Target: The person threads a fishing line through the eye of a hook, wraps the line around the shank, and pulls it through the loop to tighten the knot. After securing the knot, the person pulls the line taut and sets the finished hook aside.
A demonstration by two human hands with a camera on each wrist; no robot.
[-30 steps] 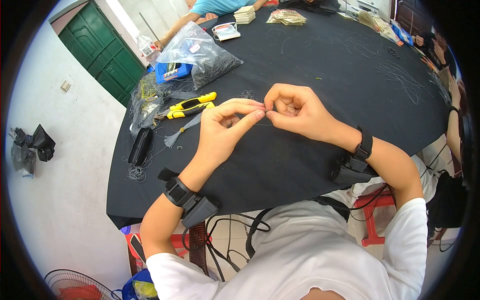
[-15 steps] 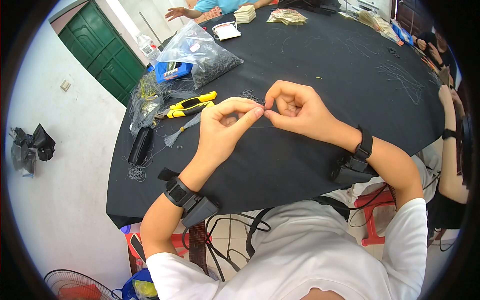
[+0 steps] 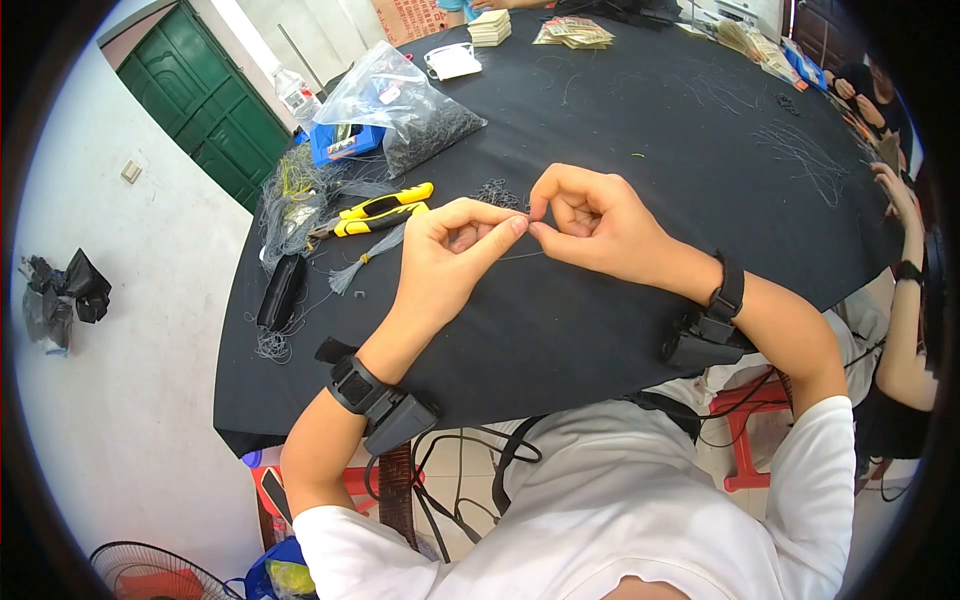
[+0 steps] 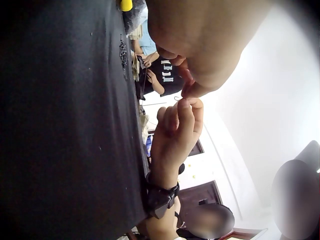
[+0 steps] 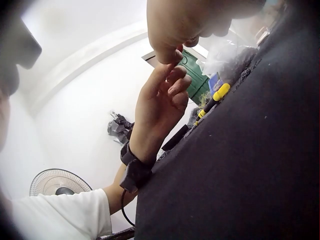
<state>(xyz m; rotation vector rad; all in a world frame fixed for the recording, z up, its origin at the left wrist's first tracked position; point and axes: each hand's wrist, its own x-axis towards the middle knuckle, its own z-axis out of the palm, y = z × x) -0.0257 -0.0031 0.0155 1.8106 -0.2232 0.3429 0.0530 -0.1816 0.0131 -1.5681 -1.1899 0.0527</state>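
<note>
Over the black table, my left hand [image 3: 445, 255] and right hand [image 3: 610, 230] meet fingertip to fingertip, thumb and index finger pinching on each side. A tiny curved fish hook [image 4: 177, 98] pokes out where the fingertips meet in the left wrist view. The fingers hide most of it. A thin fishing line [image 3: 522, 256] runs below the joined fingertips in the head view. Just beyond my left hand lies a small pile of dark hooks [image 3: 493, 192]. Yellow-and-black pliers [image 3: 385, 212] and a tied bundle of grey line [image 3: 365, 262] lie to its left.
A clear bag of dark small pieces [image 3: 430, 125] leans by a blue box [image 3: 340, 145]. Tangled line [image 3: 295, 205] and a black case [image 3: 281, 292] lie at the left edge. Card stacks [image 3: 490, 30] stand at the back. Other people sit at the far and right edges.
My hands stay together with only slight finger shifts. Across the table, the person in blue has drawn an arm back, and the person at the right has moved their hands.
</note>
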